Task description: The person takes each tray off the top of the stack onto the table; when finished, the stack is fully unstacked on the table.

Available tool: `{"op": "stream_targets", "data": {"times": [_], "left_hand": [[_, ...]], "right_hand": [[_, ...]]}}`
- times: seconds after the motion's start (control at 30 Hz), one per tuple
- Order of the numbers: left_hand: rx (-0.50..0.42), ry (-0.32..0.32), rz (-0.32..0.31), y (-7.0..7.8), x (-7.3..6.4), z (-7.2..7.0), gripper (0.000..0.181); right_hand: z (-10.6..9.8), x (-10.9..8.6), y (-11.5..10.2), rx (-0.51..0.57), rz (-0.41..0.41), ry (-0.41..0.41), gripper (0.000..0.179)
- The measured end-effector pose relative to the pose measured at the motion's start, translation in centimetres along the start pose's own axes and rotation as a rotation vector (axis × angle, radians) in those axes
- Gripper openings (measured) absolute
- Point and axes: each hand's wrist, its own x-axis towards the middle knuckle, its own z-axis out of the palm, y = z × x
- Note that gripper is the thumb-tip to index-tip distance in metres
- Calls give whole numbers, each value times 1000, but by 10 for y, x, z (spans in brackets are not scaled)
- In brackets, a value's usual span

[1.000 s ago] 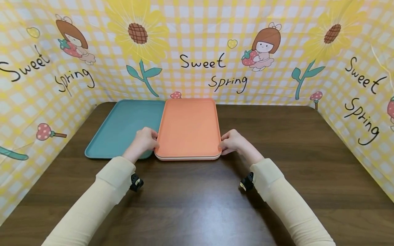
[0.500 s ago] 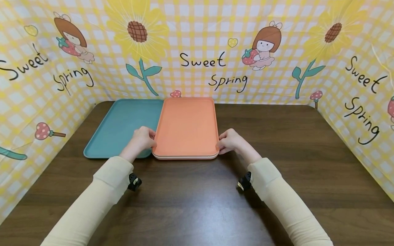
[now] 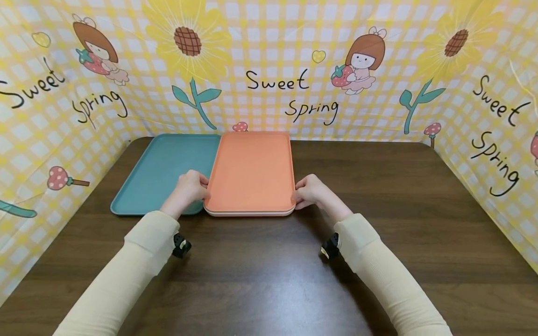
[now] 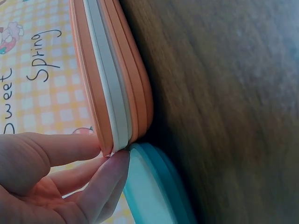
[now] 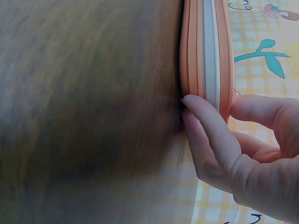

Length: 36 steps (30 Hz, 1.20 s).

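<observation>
A stack of trays, orange on top with pale ones in the middle and orange below, lies lengthwise; its top orange tray (image 3: 251,172) shows in the head view. My left hand (image 3: 190,187) holds the near left corner. In the left wrist view its thumb (image 4: 65,148) presses the top rim and the fingertips are at the edges of the pale trays (image 4: 111,88). My right hand (image 3: 312,191) grips the near right corner, thumb (image 5: 257,110) at the top rim, fingers across the stacked edges (image 5: 191,56). Teal trays (image 3: 157,175) lie left of the stack, right beside it.
Everything lies on a dark wooden table (image 3: 260,261). A yellow checked cloth (image 3: 269,42) with printed flowers and lettering walls in the back and both sides, close behind the trays' far edges.
The orange-topped stack has slid a little left along the table, both hands travelling with it. The teal trays have shifted slightly left too. The grip looks the same.
</observation>
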Motion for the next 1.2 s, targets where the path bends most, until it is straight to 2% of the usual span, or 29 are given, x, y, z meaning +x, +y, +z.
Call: {"op": "stream_targets", "data": {"times": [0.3, 0.57, 0.77, 0.87, 1.0, 1.2], "left_hand": [[-12, -2, -48, -5, 3, -4, 40], [-13, 13, -32, -6, 1, -5, 34], [-23, 9, -20, -7, 0, -4, 29], [-31, 17, -34, -8, 1, -4, 31], [-45, 3, -66, -8, 1, -5, 34], [-45, -8, -84, -6, -1, -7, 37]], "right_hand": [[5, 3, -3, 0, 9, 1, 45], [6, 3, -4, -6, 2, 5, 35], [7, 2, -6, 7, 23, -4, 48], [7, 2, -6, 11, 29, -17, 50], [6, 1, -6, -16, 18, -31, 42], [4, 1, -7, -53, -11, -37, 15]]}}
